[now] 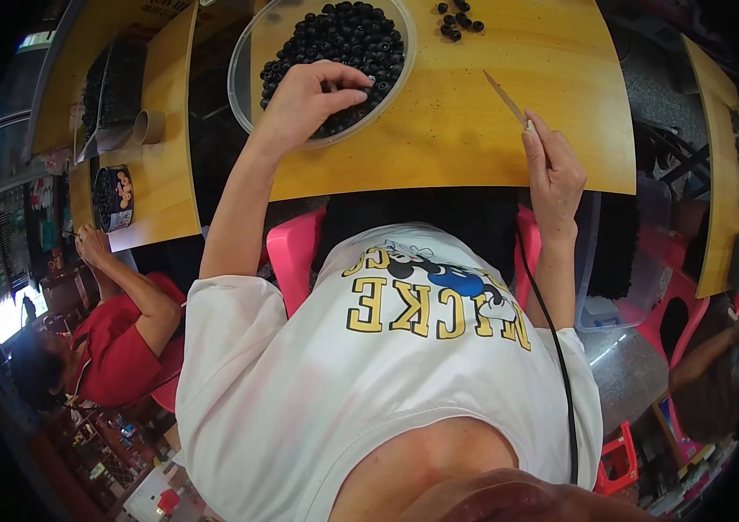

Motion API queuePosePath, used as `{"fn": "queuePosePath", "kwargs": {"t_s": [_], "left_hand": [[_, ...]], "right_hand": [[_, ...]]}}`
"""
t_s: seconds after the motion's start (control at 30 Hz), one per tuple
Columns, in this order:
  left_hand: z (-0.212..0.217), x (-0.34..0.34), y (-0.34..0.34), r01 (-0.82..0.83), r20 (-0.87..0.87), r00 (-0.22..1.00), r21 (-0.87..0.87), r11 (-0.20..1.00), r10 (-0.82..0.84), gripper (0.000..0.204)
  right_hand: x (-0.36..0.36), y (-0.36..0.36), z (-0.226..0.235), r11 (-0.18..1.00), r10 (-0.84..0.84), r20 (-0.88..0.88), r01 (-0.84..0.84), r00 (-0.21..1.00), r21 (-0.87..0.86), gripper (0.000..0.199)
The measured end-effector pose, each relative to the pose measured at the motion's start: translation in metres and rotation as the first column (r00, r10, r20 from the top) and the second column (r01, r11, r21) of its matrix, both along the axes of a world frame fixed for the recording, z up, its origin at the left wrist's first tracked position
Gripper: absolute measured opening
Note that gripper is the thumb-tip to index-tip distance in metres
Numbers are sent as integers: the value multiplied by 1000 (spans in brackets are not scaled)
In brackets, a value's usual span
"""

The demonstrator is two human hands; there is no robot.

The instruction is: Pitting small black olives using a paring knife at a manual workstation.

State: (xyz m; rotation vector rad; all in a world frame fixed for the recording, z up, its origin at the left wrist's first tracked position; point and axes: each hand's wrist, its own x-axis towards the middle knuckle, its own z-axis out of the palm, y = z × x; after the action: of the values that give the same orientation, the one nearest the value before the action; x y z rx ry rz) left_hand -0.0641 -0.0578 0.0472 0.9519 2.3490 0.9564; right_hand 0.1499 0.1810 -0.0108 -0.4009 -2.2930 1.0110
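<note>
A round, clear plastic tub (241,97) on the yellow table holds a heap of small, black, rounded pieces (335,43), some showing a hole. Over the heap's near side, my left hand (304,100) reaches in with bent fingers. Between its thumb and forefinger a gap shows, with black pieces behind. My right hand (554,170) is closed around the handle of a knife (504,97) near the table's front edge. Its narrow, pointed blade slants up and left above the tabletop.
Several loose black pieces (458,22) lie at the back of the table (448,148). A person in red (130,335) works at another table (165,174) on the left. At right are a clear bin (600,304), another table (709,157) and a person's arm (709,352). A black cable (561,374) crosses my shirt.
</note>
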Motion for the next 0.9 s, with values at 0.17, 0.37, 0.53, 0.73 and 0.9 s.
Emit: {"fn": "queuePosePath", "kwargs": {"t_s": [0.17, 0.37, 0.53, 0.73, 0.9], "left_hand": [[23, 3, 1, -364, 747, 657, 428, 827, -97, 23], [22, 55, 34, -560, 890, 185, 445, 699, -418, 28], [-2, 67, 55, -584, 862, 68, 443, 680, -503, 29], [-11, 75, 61, -584, 866, 2, 407, 703, -500, 27], [-13, 82, 64, -606, 890, -1, 363, 708, -457, 27]], "right_hand": [[2, 0, 2, 1000, 24, -3, -24, 1000, -9, 25], [3, -3, 11, 997, 50, -36, -52, 998, -60, 24], [9, -10, 34, 993, 83, -110, -92, 990, -79, 26], [10, -12, 45, 947, 227, -157, -180, 961, 267, 39], [8, -14, 44, 925, 215, -181, -141, 960, 353, 42]]}}
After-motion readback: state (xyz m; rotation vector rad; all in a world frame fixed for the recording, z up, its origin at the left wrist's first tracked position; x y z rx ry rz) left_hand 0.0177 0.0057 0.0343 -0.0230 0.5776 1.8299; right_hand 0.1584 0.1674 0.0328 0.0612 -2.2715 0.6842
